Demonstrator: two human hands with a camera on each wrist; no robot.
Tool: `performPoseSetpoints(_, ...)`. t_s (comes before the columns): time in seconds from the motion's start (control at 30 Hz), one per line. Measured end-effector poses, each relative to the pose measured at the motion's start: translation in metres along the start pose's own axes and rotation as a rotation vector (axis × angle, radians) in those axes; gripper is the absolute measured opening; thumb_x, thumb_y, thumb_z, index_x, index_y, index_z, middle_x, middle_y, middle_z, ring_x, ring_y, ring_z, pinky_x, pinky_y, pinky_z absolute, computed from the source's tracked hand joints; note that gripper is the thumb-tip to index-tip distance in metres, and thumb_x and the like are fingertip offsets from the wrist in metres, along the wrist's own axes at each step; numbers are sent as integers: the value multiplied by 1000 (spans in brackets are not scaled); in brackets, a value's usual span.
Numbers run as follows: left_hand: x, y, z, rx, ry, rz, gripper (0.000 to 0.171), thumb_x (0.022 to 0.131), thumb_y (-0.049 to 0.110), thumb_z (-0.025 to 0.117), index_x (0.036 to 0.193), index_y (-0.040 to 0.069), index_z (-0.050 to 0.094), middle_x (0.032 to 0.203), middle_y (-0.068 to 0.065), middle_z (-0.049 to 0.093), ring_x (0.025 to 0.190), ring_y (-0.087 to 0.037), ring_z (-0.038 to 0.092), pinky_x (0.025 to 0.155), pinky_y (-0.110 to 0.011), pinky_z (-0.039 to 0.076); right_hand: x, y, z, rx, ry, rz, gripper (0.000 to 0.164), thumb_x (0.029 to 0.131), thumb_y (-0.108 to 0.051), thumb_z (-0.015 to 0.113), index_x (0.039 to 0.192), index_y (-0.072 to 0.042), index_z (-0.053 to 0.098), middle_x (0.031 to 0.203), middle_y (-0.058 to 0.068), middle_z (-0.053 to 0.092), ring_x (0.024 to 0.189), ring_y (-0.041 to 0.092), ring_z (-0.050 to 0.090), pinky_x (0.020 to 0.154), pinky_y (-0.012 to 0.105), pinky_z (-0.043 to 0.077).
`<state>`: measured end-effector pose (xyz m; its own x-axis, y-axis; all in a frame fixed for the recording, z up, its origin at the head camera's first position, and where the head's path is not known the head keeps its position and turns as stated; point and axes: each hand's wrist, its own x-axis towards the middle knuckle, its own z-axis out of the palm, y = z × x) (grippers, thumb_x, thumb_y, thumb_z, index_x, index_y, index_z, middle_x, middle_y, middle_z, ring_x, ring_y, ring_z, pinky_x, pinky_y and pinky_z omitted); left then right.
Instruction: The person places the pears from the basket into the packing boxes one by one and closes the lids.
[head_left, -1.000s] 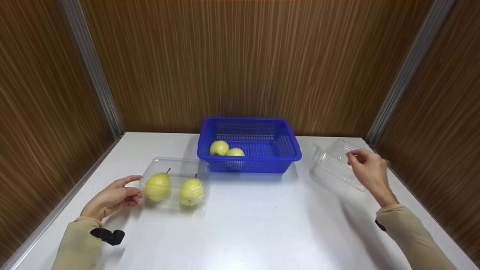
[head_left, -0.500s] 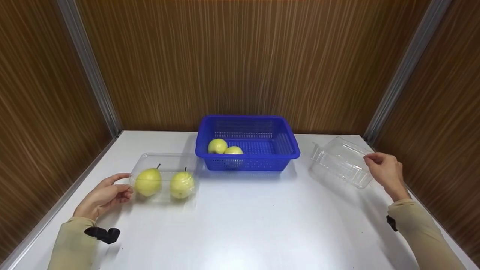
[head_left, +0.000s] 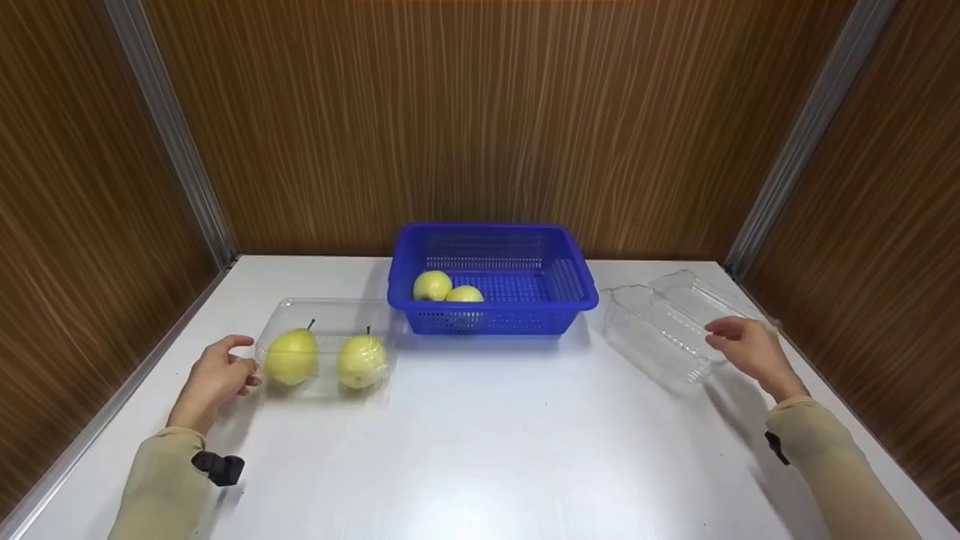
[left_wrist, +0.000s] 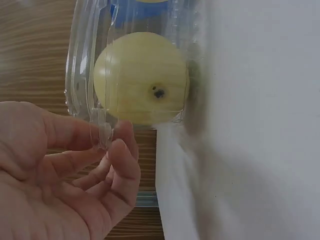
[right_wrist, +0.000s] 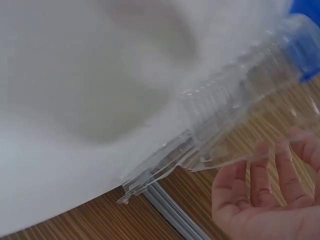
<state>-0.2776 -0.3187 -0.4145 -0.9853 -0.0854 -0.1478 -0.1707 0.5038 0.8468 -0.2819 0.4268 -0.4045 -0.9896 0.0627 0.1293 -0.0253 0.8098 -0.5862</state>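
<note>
In the head view, two yellow-green pears [head_left: 291, 357] sit inside a clear plastic clamshell box [head_left: 330, 306] at the left. My left hand [head_left: 217, 381] is at the box's left end. In the left wrist view, the fingers [left_wrist: 75, 134] are loosely bent around the clear tab [left_wrist: 101, 132], with no firm pinch visible. To the right, another clear clamshell box [head_left: 652, 341] lies unfolded, slightly blurred; no fruit shows inside. My right hand [head_left: 750, 354] is by its raised half, fingers [right_wrist: 287, 170] apart behind the clear plastic in the right wrist view. Whether they touch it I cannot tell.
A blue perforated basket [head_left: 495, 306] stands at the back middle, between the boxes. Two yellow-green fruits [head_left: 433, 286] lie in its left part. White tabletop [head_left: 480, 435] runs in front, with wood-grain panels [head_left: 480, 112] behind and at both sides.
The left box and hand slid left, then stayed about still while the left wrist shifted right. The right hand moved right, then back left; the right box has spread into two halves.
</note>
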Motion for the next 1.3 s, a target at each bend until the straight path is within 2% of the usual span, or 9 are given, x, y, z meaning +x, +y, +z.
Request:
performPoseSetpoints(0.17, 3, 2, 1, -175, -53, -29, 55, 97, -3, 39, 149, -8, 20, 94, -14, 55, 71, -13, 68, 69, -26, 59, 4, 7, 9, -100, 6, -83, 38, 93, -13, 61, 125, 8, 57, 126, 36, 54, 120, 54, 46, 99, 65, 37)
performPoseSetpoints(0.27, 4, 2, 1, -232, -64, -44, 56, 98, -4, 36, 150, -7, 17, 101, -18, 52, 71, -13, 69, 71, -27, 59, 6, 10, 12, -154, -22, -94, 54, 90, -17, 64, 133, 10, 47, 133, 42, 43, 125, 58, 37, 103, 69, 30)
performPoseSetpoints(0.47, 7, 3, 0, -269, -63, -46, 59, 98, -5, 33, 152, -5, 12, 113, -23, 42, 75, -13, 68, 79, -28, 58, 8, 14, 13, -187, -196, -19, 90, 91, -35, 65, 148, 15, 16, 145, 48, 17, 133, 62, 17, 107, 72, 19)
performPoseSetpoints(0.57, 9, 5, 0, -290, -61, -46, 60, 98, -6, 33, 153, -5, 10, 113, -23, 43, 75, -13, 68, 78, -27, 58, 9, 14, 12, -186, -212, -16, 87, 93, -35, 62, 147, 16, 16, 143, 48, 22, 132, 62, 22, 108, 70, 22)
performPoseSetpoints(0.73, 10, 8, 0, -299, -67, -35, 61, 97, -6, 33, 153, -5, 9, 115, -24, 41, 75, -12, 68, 78, -26, 58, 5, 12, 8, -221, -167, -21, 68, 96, -31, 58, 140, 12, 30, 134, 45, 39, 123, 59, 38, 100, 69, 34)
performPoseSetpoints(0.87, 10, 8, 0, -204, -56, -38, 58, 98, -2, 33, 152, -6, 12, 115, -23, 43, 77, -12, 67, 77, -28, 59, 1, 9, 9, -294, -137, -12, 52, 98, -33, 53, 130, 5, 39, 125, 39, 52, 112, 55, 52, 84, 64, 43)
performPoseSetpoints(1.03, 7, 6, 2, 46, 32, 6, 56, 93, 4, 38, 148, -6, 26, 110, -18, 52, 80, -15, 59, 67, -28, 53, -5, 3, 15, -349, -82, -55, 30, 99, -26, 51, 112, 1, 51, 106, 31, 64, 84, 40, 63, 66, 51, 47)
performPoseSetpoints(1.17, 6, 7, 4, 173, 126, 57, 55, 91, 6, 42, 144, -5, 35, 113, -22, 53, 93, -28, 55, 73, -33, 45, -9, -1, 21, -337, -98, -82, 24, 98, -23, 54, 107, -1, 56, 101, 25, 67, 83, 35, 64, 65, 50, 49)
performPoseSetpoints(1.3, 6, 8, 8, 217, 206, 99, 54, 89, 5, 43, 142, -4, 40, 123, -30, 50, 110, -41, 49, 86, -45, 41, -14, -7, 28, -326, -130, -117, 30, 95, -21, 58, 118, -2, 55, 103, 24, 67, 89, 38, 65, 72, 55, 50)
